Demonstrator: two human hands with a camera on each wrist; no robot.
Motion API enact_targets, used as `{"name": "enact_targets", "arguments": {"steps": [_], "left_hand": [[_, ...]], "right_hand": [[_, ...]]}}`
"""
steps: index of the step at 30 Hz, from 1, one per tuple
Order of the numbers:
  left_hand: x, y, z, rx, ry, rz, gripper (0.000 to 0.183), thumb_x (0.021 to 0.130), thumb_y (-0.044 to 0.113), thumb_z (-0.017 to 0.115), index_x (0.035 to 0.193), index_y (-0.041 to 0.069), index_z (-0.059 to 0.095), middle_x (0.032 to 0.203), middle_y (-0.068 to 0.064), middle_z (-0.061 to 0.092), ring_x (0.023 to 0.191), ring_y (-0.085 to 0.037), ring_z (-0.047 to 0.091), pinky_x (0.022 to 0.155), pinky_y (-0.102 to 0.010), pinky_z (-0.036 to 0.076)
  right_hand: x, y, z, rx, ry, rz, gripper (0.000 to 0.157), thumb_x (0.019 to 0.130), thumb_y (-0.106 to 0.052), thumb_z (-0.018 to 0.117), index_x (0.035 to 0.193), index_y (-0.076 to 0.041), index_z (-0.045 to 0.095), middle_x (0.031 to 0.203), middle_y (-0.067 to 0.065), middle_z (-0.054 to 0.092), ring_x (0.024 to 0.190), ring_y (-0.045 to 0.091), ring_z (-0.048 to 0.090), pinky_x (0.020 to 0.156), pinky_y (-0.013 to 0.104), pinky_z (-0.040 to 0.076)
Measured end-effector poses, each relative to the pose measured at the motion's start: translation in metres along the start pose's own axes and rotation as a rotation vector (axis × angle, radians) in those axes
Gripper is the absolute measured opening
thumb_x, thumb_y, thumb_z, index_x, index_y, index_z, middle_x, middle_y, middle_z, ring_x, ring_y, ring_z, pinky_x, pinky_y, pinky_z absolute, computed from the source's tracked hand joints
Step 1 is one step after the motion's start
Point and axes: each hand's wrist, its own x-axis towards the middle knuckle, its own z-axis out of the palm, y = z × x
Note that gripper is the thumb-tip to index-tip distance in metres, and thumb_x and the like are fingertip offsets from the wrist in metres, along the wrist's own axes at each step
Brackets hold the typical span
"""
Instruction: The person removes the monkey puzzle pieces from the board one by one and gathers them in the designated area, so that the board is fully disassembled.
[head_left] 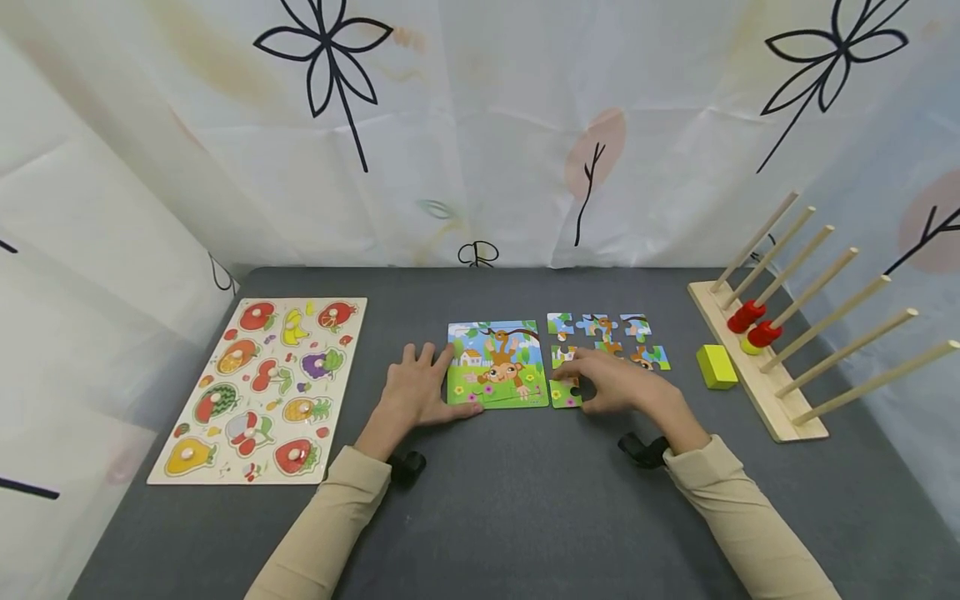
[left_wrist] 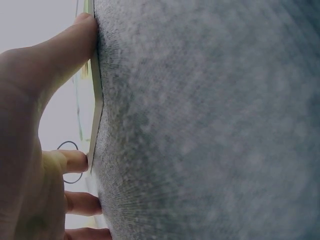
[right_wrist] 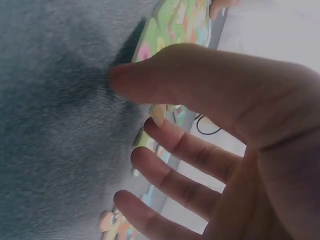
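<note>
A square monkey picture board (head_left: 498, 364) lies flat on the dark grey table. My left hand (head_left: 416, 387) rests at its left side, the thumb on the lower edge and the index finger by the upper left; the fingers are spread. To the board's right lie loose jigsaw pieces (head_left: 635, 325) with matching pictures. Over the nearest ones is my right hand (head_left: 618, 383), palm down and fingers bent loosely. Its index fingertip touches a green corner piece (head_left: 564, 395); a gap separates thumb and fingers in the right wrist view. Some pieces are partly hidden under this hand.
On the left lies a fruit peg puzzle board (head_left: 348, 333). A wooden peg rack (head_left: 802, 429) with red and yellow beads stands on the right, its posts leaning. Beside it is a yellow block (head_left: 717, 367). Patterned cloth (head_left: 510, 150) hangs behind the table.
</note>
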Motion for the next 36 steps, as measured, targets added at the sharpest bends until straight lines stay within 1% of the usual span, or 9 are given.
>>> {"name": "enact_targets", "arguments": {"steps": [3,6,8,10,14,20,26,31,36], "left_hand": [[0.000,0.000,-0.001,-0.007,0.000,0.003,0.109,0.078,0.086,0.057,0.160,0.019,0.034,0.147,-0.017,0.048,0.127,-0.040,0.047,0.075,-0.048,0.054],[0.000,0.000,-0.001,-0.011,0.007,0.005,0.109,0.078,0.086,0.058,0.160,0.018,0.035,0.148,-0.017,0.048,0.127,-0.040,0.047,0.074,-0.048,0.054],[-0.001,0.000,-0.002,-0.008,0.008,0.004,0.109,0.078,0.087,0.057,0.160,0.018,0.035,0.148,-0.016,0.048,0.127,-0.040,0.047,0.074,-0.048,0.054],[-0.001,0.000,-0.002,-0.007,0.007,0.002,0.109,0.078,0.087,0.057,0.160,0.018,0.035,0.148,-0.016,0.048,0.127,-0.039,0.047,0.074,-0.048,0.054],[-0.001,0.000,-0.002,-0.007,0.001,-0.002,0.109,0.078,0.087,0.057,0.160,0.019,0.035,0.147,-0.016,0.048,0.126,-0.038,0.047,0.074,-0.047,0.054],[-0.001,-0.001,-0.001,-0.005,-0.003,-0.004,0.109,0.079,0.087,0.056,0.161,0.019,0.034,0.148,-0.016,0.047,0.127,-0.039,0.047,0.074,-0.047,0.054],[-0.001,-0.001,-0.002,-0.003,0.001,-0.005,0.109,0.078,0.087,0.057,0.160,0.020,0.034,0.148,-0.016,0.048,0.127,-0.038,0.047,0.074,-0.047,0.054],[-0.001,0.000,-0.002,-0.008,0.000,-0.004,0.109,0.078,0.087,0.057,0.160,0.019,0.034,0.148,-0.016,0.048,0.127,-0.039,0.046,0.074,-0.047,0.054],[-0.001,0.001,-0.002,-0.015,-0.005,-0.006,0.109,0.078,0.086,0.057,0.160,0.019,0.034,0.149,-0.017,0.047,0.130,-0.039,0.046,0.077,-0.049,0.054]], "right_hand": [[-0.003,0.002,0.002,0.005,0.007,0.015,0.052,0.083,-0.002,0.075,0.134,-0.008,0.066,0.106,0.006,0.062,0.096,0.020,0.057,0.081,0.036,0.047],[-0.006,0.004,0.005,0.005,0.027,0.063,0.055,0.085,-0.015,0.082,0.136,-0.009,0.063,0.107,0.007,0.062,0.100,0.022,0.060,0.084,0.041,0.050],[-0.007,0.004,0.007,-0.004,0.052,0.101,0.055,0.083,-0.023,0.085,0.133,-0.009,0.065,0.107,0.006,0.063,0.099,0.021,0.061,0.084,0.042,0.052],[-0.008,0.005,0.009,-0.014,0.080,0.117,0.051,0.082,-0.028,0.087,0.126,-0.008,0.069,0.103,0.005,0.064,0.093,0.018,0.060,0.080,0.039,0.051],[-0.009,0.005,0.012,-0.020,0.128,0.138,0.038,0.082,-0.028,0.087,0.113,-0.009,0.075,0.095,0.002,0.062,0.081,0.013,0.051,0.072,0.031,0.043],[-0.014,0.006,0.014,-0.034,0.155,0.134,0.031,0.084,-0.030,0.085,0.108,-0.012,0.075,0.098,0.001,0.066,0.084,0.013,0.056,0.073,0.032,0.046],[-0.018,0.010,0.013,-0.051,0.168,0.144,0.033,0.083,-0.033,0.085,0.109,-0.014,0.075,0.101,0.001,0.069,0.090,0.016,0.061,0.073,0.035,0.050],[-0.016,0.005,0.011,-0.064,0.194,0.158,0.044,0.082,-0.036,0.086,0.119,-0.014,0.075,0.103,0.002,0.070,0.094,0.018,0.064,0.078,0.041,0.053],[-0.007,-0.004,0.009,-0.045,0.208,0.116,0.044,0.083,-0.033,0.086,0.120,-0.013,0.075,0.098,0.004,0.066,0.083,0.016,0.061,0.068,0.031,0.047]]}}
